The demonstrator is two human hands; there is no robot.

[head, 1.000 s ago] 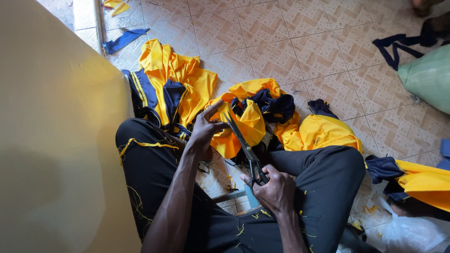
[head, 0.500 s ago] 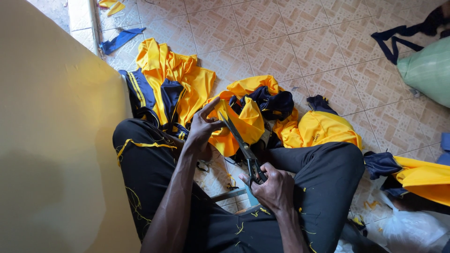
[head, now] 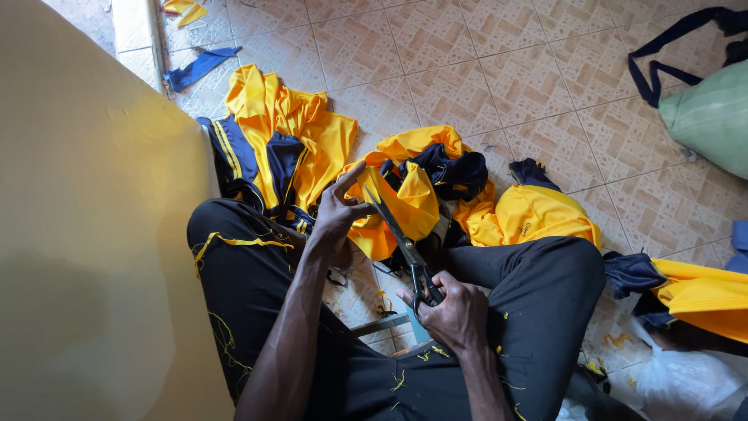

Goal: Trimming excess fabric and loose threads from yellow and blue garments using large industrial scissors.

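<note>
1. Head view, the change: over the last second the left hand (head: 336, 214) has kept its pinch on the fold of shiny yellow fabric with dark navy trim (head: 405, 204), fingers narrow and closed on its near left edge. The camera has drifted a little, so the pile sits slightly lower in frame. The long dark metal scissors (head: 401, 245) have stayed at the same slant, tips at the cloth.

2. Head view, hands now: the right hand (head: 456, 312) is wrapped round the scissor handles, fingers through the loops; the blades look nearly closed. I judge the cut is mid-stroke at the fold's edge, which lies between the knees, just beyond the black trousers flecked with yellow thread (head: 249, 281).

3. Head view, packages and signs: a pale green woven sack (head: 713, 117) sits far right on the patterned tile floor (head: 499, 70), with white crumpled plastic bags (head: 686, 382) near right. No label or sign is readable. A plain tan panel (head: 86, 234) fills the left.
</note>
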